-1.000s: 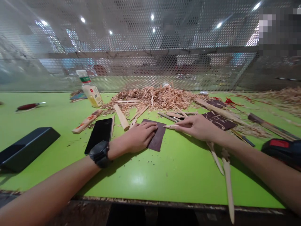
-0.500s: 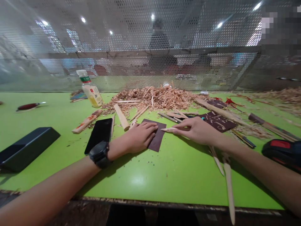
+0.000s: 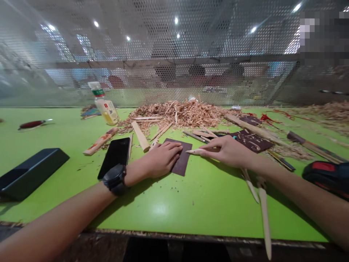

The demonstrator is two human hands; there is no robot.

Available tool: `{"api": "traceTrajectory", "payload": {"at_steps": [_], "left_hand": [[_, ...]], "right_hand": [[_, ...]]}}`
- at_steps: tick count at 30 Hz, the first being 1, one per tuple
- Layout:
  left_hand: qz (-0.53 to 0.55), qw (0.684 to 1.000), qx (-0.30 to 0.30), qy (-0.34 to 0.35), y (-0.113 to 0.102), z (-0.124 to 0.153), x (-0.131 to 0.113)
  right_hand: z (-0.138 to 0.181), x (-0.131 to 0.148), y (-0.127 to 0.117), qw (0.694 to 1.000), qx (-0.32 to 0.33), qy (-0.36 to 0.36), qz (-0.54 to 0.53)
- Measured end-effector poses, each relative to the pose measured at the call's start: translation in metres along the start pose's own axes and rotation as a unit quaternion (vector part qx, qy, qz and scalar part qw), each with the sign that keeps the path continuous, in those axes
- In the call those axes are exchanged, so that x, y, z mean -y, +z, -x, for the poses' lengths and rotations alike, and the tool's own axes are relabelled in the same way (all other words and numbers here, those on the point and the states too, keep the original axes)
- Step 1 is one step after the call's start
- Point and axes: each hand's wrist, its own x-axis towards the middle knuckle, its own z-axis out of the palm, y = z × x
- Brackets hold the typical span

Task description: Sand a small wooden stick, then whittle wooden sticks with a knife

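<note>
My left hand (image 3: 160, 159), a black watch on its wrist, lies flat with fingers stretched on a dark brown sheet of sandpaper (image 3: 182, 160) on the green table (image 3: 174, 203). My right hand (image 3: 227, 151) pinches a thin pale wooden stick (image 3: 196, 151) and presses its tip against the sandpaper's right edge. The stick lies nearly level and points left.
A heap of wood shavings (image 3: 180, 112) lies behind the hands. A black phone (image 3: 116, 155), wooden strips (image 3: 140, 135), a bottle (image 3: 105, 107) and a dark box (image 3: 29, 171) are on the left. More sandpaper (image 3: 252, 141), carved sticks (image 3: 264, 211) and a red-black tool (image 3: 327, 174) are on the right.
My right hand has slid the wooden stick a little to the left, onto the sandpaper's edge. My left hand has stayed in place on the sheet.
</note>
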Motion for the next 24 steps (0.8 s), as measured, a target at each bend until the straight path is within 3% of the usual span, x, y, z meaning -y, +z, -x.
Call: {"api": "traceTrajectory", "payload": {"at_steps": [3, 7, 9, 14, 17, 21, 24], "left_hand": [[0.003, 1.000, -0.001, 0.001, 0.000, 0.000, 0.001], [0.007, 1.000, 0.004, 0.007, 0.001, 0.001, 0.001], [0.006, 1.000, 0.002, 0.006, 0.001, 0.001, 0.001], [-0.011, 1.000, -0.001, -0.009, -0.001, 0.000, 0.000], [-0.018, 1.000, 0.002, -0.009, -0.003, 0.000, -0.001], [-0.010, 1.000, 0.001, -0.003, -0.004, 0.001, -0.002], [-0.009, 1.000, 0.002, -0.009, -0.005, 0.001, -0.002]], "right_hand": [[0.003, 0.009, 0.006, 0.999, 0.004, -0.035, 0.013], [0.010, 0.024, 0.015, 0.993, 0.057, -0.102, -0.010], [0.008, 0.019, 0.011, 0.994, 0.060, -0.086, -0.014], [-0.001, -0.003, -0.005, 0.999, -0.006, 0.018, 0.041], [0.002, 0.006, 0.002, 0.998, -0.022, -0.017, 0.060], [0.010, 0.025, 0.014, 0.995, 0.027, -0.093, 0.027], [0.007, 0.018, 0.007, 0.998, 0.028, -0.060, 0.021]]}}
